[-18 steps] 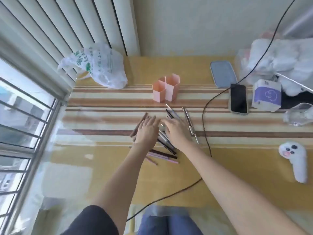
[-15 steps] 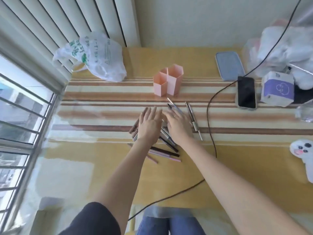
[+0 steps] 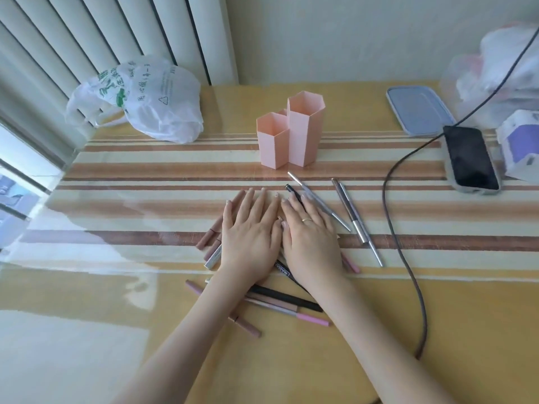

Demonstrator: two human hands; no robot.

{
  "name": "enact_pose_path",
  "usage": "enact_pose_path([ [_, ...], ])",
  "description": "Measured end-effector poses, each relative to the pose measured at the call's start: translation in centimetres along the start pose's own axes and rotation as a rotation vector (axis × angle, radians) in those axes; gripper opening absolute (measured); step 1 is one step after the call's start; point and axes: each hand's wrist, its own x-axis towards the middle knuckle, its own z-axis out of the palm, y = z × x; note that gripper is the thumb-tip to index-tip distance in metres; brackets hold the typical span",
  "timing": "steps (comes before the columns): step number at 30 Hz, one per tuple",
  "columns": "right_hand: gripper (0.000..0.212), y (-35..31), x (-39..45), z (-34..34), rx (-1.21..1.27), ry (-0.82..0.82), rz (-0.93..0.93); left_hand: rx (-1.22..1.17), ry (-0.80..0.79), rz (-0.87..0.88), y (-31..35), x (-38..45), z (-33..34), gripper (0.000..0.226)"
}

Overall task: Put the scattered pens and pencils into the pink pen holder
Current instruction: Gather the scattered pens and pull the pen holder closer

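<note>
The pink pen holder [image 3: 290, 132], made of hexagonal tubes, stands upright on the striped table, its visible tubes empty. Just in front of it, several pens and pencils lie scattered. My left hand [image 3: 250, 231] and my right hand [image 3: 310, 231] rest flat side by side on top of the pile, palms down, fingers extended and gripping nothing. Brown pencils [image 3: 210, 233] stick out left of my left hand. Silver and grey pens [image 3: 354, 220] lie to the right. A black pen [image 3: 284, 297] and a pink pencil [image 3: 310, 317] lie under my wrists. Some pens are hidden beneath my hands.
A white plastic bag [image 3: 140, 100] sits at the back left. A dark cable [image 3: 408, 272] runs along the right of the pens. A phone [image 3: 469, 158], a blue lid [image 3: 418, 110], a small white-purple box [image 3: 522, 141] and a bagged heap stand at the right.
Both hands have stayed flat on the pens, closing together side by side. The camera view has come closer and shifted, so the holder looks larger.
</note>
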Motion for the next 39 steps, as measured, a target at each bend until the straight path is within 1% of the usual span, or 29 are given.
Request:
enact_pose_path([
  [4,0.046,0.3,0.2,0.4,-0.003,0.035,-0.025,-0.010,0.065,0.000,-0.2,0.2,0.8,0.054],
  [7,0.045,0.7,0.4,0.3,-0.007,0.007,-0.043,-0.030,0.047,0.018,-0.4,0.5,0.9,0.048],
  [10,0.043,0.6,-0.2,-0.3,0.024,0.014,-0.061,-0.097,0.070,0.041,-0.4,0.2,0.4,0.046],
  [12,0.041,0.3,-0.7,-0.3,0.032,0.040,-0.086,-0.174,0.126,0.072,-0.3,-0.5,0.2,0.041],
  [13,0.040,0.2,-0.9,-0.4,0.045,0.046,-0.090,-0.233,0.155,0.083,-0.4,-0.7,0.1,0.038],
  [15,0.038,0.3,-0.9,-0.6,0.094,0.049,-0.078,-0.446,0.195,0.069,-0.8,-1.0,-0.4,0.030],
  [17,0.035,0.6,-0.9,-1.0,0.152,0.060,-0.055,-0.722,0.206,-0.009,-1.4,-0.9,-1.2,0.025],
  [19,0.032,1.0,-0.7,-1.3,0.194,0.076,-0.039,-1.012,0.233,-0.109,-2.3,-0.6,-2.6,0.025],
  [20,0.032,1.2,-0.6,-1.3,0.201,0.076,-0.029,-1.096,0.256,-0.145,-3.1,-0.5,-3.1,0.026],
  [21,0.033,1.4,-0.6,-1.4,0.203,0.075,-0.018,-1.092,0.268,-0.158,-4.0,-0.4,-3.5,0.025],
  [22,0.034,1.4,-0.6,-1.4,0.209,0.081,-0.007,-1.008,0.247,-0.156,-5.0,-0.4,-3.8,0.024],
  [23,0.034,1.5,-0.5,-1.3,0.220,0.094,0.003,-0.915,0.185,-0.156,-5.9,-0.5,-3.9,0.022],
  [25,0.033,1.7,-0.4,-1.2,0.254,0.123,0.017,-0.804,0.044,-0.153,-7.3,-0.7,-3.7,0.025],
  [27,0.033,1.9,-0.3,-0.9,0.284,0.135,0.014,-0.769,0.016,-0.145,-7.9,-0.6,-3.4,0.029],
  [30,0.032,2.2,0.0,-0.5,0.288,0.151,0.019,-0.808,-0.006,-0.127,-8.1,-0.3,-3.2,0.031],
  [34,0.030,2.2,0.0,-0.4,0.307,0.163,0.008,-0.817,0.016,-0.143,-8.2,0.2,-2.6,0.027],
  [37,0.029,2.0,0.0,-1.4,0.449,0.178,-0.010,-0.740,0.107,-0.147,-7.3,0.4,-2.4,0.012],
  [38,0.029,1.8,0.1,-1.9,0.493,0.213,-0.009,-0.697,0.132,-0.151,-7.0,0.5,-2.3,0.008],
  [39,0.028,1.6,0.4,-2.5,0.504,0.276,-0.008,-0.648,0.153,-0.158,-6.7,0.7,-2.3,0.012],
])
